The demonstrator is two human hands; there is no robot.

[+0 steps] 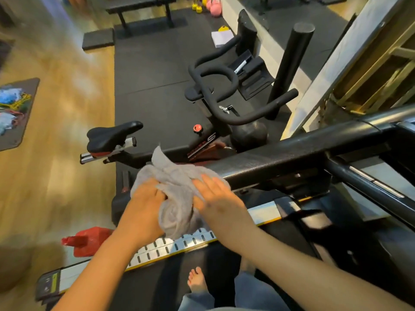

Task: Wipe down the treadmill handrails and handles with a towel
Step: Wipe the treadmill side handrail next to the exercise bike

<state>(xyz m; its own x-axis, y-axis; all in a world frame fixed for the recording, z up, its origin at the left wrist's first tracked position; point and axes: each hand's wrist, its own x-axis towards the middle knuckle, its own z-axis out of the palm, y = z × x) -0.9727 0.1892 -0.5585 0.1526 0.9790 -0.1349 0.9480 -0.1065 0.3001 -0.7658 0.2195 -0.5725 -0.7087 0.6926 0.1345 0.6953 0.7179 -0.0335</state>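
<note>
The person stands on the treadmill belt, and both hands work at the near end of the long black handrail [280, 158], which is the landmark for everything here. The grey towel [177, 194] is bunched around this end of the handrail, and a loose part of it hangs down below the rail while one corner stands up above it.

The left hand [146, 198] grasps the towel from the outer side; its fingers curl into the cloth, probably to keep the bundle from slipping off the rail end. The right hand [215, 194] lies on the towel from the side toward the console with fingers mostly straight — it seems to press the cloth against the rail more than to grip it, though the thumb side is hidden in the folds.

Holding the cloth wrapped in this way lets it touch the top and the sides of the rail at once, so one stroke can clean all around. The rest of the handrail, running away toward the console, looks not yet covered — the wiping seems to be at an early point on this side.

Beyond the handrail stands a spin bike [202, 122], and below the rail, on the wooden floor, lies a red object [87, 240].
</note>
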